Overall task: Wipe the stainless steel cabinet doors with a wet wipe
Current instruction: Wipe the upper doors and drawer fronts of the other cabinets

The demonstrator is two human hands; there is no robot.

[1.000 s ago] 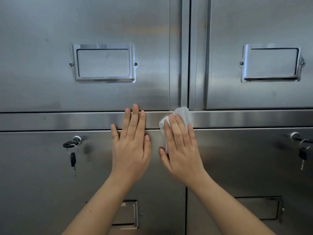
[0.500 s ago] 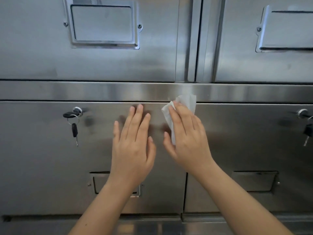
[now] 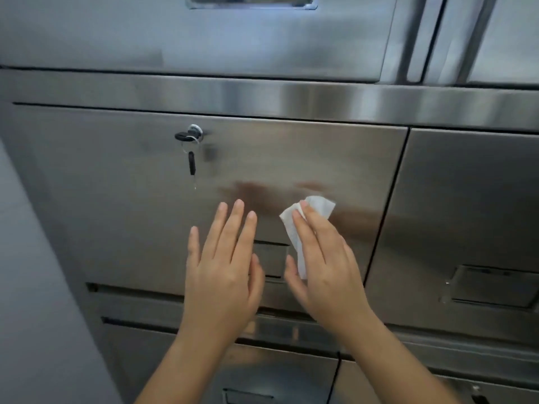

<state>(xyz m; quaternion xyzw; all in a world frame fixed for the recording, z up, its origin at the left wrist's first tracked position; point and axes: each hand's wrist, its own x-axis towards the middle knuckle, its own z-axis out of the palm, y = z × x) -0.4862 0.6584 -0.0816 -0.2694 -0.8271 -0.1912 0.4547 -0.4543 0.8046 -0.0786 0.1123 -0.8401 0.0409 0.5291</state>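
Observation:
A stainless steel cabinet door (image 3: 122, 205) fills the middle of the head view. My right hand (image 3: 323, 263) presses a white wet wipe (image 3: 318, 207) flat against this door with straight fingers, near its right edge. My left hand (image 3: 224, 269) lies flat on the same door just to the left, fingers straight and together, holding nothing. Between the two hands shows part of the door's recessed label holder (image 3: 271, 259). Most of the wipe is hidden under my right palm.
A lock (image 3: 194, 132) with a black key and a second key dangling on a ring sits at the door's upper left. A horizontal steel rail (image 3: 262, 97) runs above. Another door (image 3: 466, 214) with its own holder stands to the right, more doors above and below.
Both hands slid down the door from the rail to its lower half, the wipe moving with my right hand. The view tilted down and to the left.

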